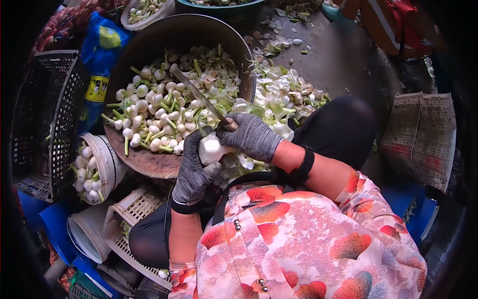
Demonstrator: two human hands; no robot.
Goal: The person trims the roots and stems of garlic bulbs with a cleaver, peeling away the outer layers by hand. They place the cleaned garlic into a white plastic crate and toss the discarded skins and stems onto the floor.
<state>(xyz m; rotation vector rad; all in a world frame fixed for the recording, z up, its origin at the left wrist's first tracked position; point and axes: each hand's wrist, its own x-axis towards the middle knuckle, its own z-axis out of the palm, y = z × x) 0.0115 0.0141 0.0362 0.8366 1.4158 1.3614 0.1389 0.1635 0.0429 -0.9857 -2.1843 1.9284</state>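
Observation:
My left hand [193, 172], in a grey knitted glove, is closed around a large white onion bulb [211, 149] just over the near rim of the basin. A long-bladed knife [201, 97] is gripped in my right hand [254, 135], also gloved. Its blade points up and to the left across the basin, and the right fingers are close beside the bulb. Below and beyond both hands, the wide metal basin [119, 62] holds many small white onion bulbs [159, 109] with green stems. Cut leaves and skins [219, 74] lie at its right side.
Peeled leaves and trimmings [279, 94] are heaped on the floor right of the basin. A tipped white bucket [107, 159] with onion bulbs, a black crate [64, 119] and a beige plastic basket [132, 207] stand left. Another basket [420, 134] is far right.

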